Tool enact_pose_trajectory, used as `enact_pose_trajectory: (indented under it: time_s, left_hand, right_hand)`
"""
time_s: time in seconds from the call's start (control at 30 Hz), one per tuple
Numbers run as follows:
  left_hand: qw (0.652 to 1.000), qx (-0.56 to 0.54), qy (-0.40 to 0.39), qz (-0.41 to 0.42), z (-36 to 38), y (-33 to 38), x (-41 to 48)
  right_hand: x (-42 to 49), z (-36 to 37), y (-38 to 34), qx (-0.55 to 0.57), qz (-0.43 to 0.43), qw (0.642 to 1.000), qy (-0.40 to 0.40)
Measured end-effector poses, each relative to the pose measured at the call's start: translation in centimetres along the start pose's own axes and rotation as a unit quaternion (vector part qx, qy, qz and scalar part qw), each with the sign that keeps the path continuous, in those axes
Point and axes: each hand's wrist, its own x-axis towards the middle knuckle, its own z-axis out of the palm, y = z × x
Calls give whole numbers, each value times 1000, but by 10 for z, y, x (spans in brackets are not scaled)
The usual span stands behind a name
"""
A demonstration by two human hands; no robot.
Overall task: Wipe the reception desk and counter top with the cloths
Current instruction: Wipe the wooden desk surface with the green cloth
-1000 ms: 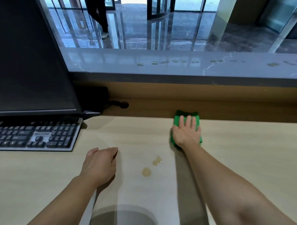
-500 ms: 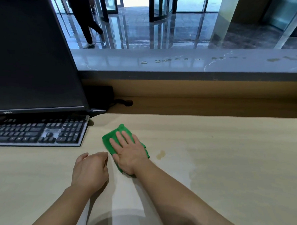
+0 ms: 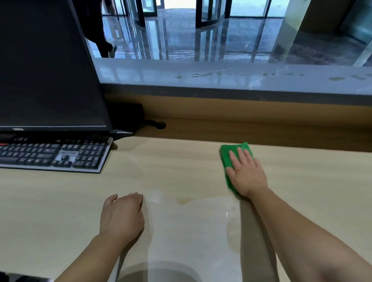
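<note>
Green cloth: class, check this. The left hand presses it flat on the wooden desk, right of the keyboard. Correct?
No, wrong hand: the head view shows the right hand pressing the green cloth flat on the wooden desk, right of the keyboard.

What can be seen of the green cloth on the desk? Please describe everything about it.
The green cloth is bright green, soft and fuzzy looking, perhaps microfibre, and seems folded into a thick pad. It lies flat on the light wood-look desk, near its far edge, right of the middle. The right hand presses on it with flat, spread fingers, hiding most of it; only the far end and the left side show. Nothing else touches it.
</note>
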Motion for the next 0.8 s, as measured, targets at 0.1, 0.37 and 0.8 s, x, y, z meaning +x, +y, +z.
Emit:
enact_pose_trajectory:
  time_s: [0.1, 0.37, 0.8]
  left_hand:
    - [1000, -28, 9, -8, 6, -5, -16]
    - [999, -45, 19, -17, 19, -26, -51]
    - [998, 8, -35, -47, 15, -30, -76]
  right_hand:
    - [-1, -3, -7, 23, 71, 997, -16]
    - [-22, 9, -153, 52, 43, 996, -55]
    - [-77, 31, -209, -37, -312, 948, -53]
